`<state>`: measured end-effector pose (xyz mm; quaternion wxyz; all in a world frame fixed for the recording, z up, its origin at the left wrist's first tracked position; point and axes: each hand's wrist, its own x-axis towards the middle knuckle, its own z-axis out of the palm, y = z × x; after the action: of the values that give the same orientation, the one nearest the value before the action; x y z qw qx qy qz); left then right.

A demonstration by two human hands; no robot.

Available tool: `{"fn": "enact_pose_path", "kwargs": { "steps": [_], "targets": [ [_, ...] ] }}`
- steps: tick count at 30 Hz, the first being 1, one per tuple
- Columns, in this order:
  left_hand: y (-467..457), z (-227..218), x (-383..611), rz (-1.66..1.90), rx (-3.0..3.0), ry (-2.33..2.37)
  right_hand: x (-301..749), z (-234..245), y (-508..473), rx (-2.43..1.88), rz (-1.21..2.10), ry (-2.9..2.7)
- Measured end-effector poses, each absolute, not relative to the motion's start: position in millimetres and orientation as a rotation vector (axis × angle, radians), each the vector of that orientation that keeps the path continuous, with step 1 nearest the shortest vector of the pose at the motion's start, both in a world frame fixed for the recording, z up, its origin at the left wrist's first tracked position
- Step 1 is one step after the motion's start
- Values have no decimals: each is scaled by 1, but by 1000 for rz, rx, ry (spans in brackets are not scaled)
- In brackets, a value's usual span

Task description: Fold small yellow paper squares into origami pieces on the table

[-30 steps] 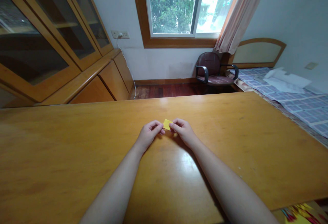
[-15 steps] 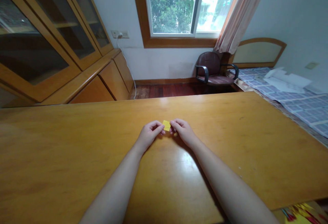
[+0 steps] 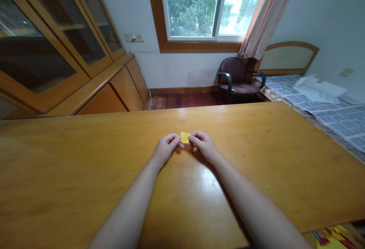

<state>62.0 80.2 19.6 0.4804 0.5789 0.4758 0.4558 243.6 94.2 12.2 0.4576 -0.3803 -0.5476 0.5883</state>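
A small square of yellow paper [image 3: 184,137] is stretched between my two hands, just above the wooden table [image 3: 85,165]. My left hand [image 3: 169,145] pinches its left edge between thumb and fingers. On the opposite side, the thumb and fingertips of my right hand [image 3: 203,145] close on its right edge. The paper looks flat, with its face toward me. My lower fingers are curled beneath and partly hidden.
An open drawer [image 3: 336,237] with yellow and red items shows below the table's right front edge. Beyond the table are a glass-door cabinet [image 3: 82,70] at left, an office chair [image 3: 238,76] and a bed [image 3: 327,104] with papers at right.
The yellow paper has tilted slightly, now sitting more level, and the line across it no longer shows clearly. Both hands keep their pinch with barely any shift.
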Motion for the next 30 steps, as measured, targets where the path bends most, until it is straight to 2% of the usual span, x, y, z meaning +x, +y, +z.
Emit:
{"fn": "enact_pose_path", "kwargs": {
  "steps": [30],
  "targets": [
    [78, 21, 61, 1097, 1378, 1101, 244, 13, 95, -940, 1415, -1313]
  ]
}}
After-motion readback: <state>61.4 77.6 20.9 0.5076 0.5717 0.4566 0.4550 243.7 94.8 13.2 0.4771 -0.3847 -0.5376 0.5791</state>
